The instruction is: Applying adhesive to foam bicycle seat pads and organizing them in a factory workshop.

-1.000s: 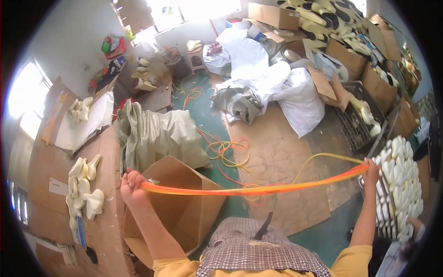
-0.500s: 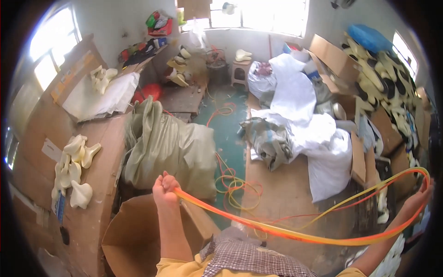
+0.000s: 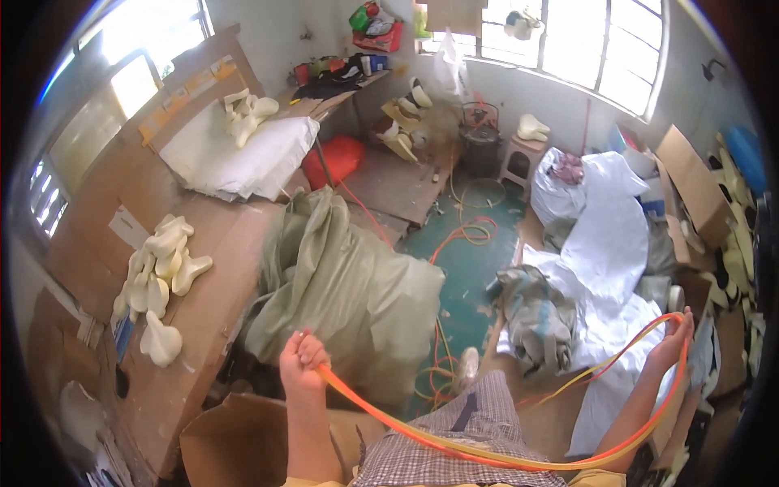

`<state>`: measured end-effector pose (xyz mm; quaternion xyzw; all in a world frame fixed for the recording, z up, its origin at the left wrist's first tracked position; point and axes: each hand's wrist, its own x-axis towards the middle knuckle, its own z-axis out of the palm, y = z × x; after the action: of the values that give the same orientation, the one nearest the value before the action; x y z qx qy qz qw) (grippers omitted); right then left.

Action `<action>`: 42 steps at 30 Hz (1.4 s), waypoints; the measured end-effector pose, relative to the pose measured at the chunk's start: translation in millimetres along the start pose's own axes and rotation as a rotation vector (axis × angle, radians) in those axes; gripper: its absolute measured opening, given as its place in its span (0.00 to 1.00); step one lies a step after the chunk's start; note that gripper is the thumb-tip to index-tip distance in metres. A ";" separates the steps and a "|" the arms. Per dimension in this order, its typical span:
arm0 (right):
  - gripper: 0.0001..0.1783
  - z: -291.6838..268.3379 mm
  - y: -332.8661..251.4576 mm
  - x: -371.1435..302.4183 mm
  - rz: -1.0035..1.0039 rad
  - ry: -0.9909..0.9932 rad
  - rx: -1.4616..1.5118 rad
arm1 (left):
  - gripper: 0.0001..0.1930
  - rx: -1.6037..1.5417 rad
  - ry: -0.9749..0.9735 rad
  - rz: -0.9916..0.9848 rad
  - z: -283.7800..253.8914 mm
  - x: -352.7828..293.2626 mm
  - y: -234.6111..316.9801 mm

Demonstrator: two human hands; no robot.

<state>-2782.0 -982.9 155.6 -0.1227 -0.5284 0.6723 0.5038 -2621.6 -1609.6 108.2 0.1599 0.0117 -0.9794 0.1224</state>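
Between my two hands hangs a slack bundle of thin orange and yellow hoses (image 3: 357, 398), dipping across my checked apron. My left hand (image 3: 304, 359) is closed in a fist round one end of the bundle, above an open cardboard box (image 3: 231, 442). At the right, my right hand (image 3: 672, 345) grips the other side, where the hoses bend in a loop. From that loop a yellow and a red line run back down toward the floor. More hose (image 3: 438, 377) lies in loose coils on the green floor, beside a shoe (image 3: 468, 364).
A large olive-green sack (image 3: 349, 284) bulges ahead of my left hand. Cream saddle-shaped pieces (image 3: 162, 264) lie on the brown table (image 3: 207, 325) at left. White sacks (image 3: 604, 235) and a crumpled grey sack (image 3: 535, 316) lie at right. A stool (image 3: 519, 162) stands near the window.
The view has turned, so the room sits farther right and lower in it. My right hand has come inward, nearer the left, and the hoses hang lower. A shoe now shows on the floor.
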 end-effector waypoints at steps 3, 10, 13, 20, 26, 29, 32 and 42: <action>0.19 80.9 80.3 20.9 0.056 -0.041 -0.006 | 0.11 0.002 0.093 0.224 10.6 64.1 -0.7; 0.20 297.3 282.7 125.1 -0.137 -0.143 -0.267 | 0.08 0.089 0.239 0.820 89.8 276.1 -18.4; 0.22 422.2 297.3 165.8 -0.220 -0.226 -0.243 | 0.08 0.138 0.287 0.897 134.6 348.1 -37.6; 0.22 733.1 229.6 132.5 -0.682 -0.497 -0.150 | 0.10 0.216 0.042 0.741 228.4 446.2 -49.0; 0.16 840.7 305.3 107.5 -1.025 -0.632 -0.192 | 0.11 0.400 0.033 0.724 276.3 519.5 -24.7; 0.12 881.2 390.5 93.7 -0.988 -0.791 -0.340 | 0.11 0.489 0.066 0.741 273.3 558.7 28.0; 0.09 927.9 474.6 91.9 -0.867 -0.920 -0.544 | 0.11 0.440 0.023 0.737 274.9 615.5 109.2; 0.21 1206.9 575.4 20.4 -0.823 -1.178 -1.246 | 0.10 0.387 0.206 0.837 355.7 785.4 350.0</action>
<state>-3948.2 -1636.7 179.8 0.1848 -0.9627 -0.0068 0.1976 -3368.5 -2156.4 202.9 0.2670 -0.2242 -0.8092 0.4729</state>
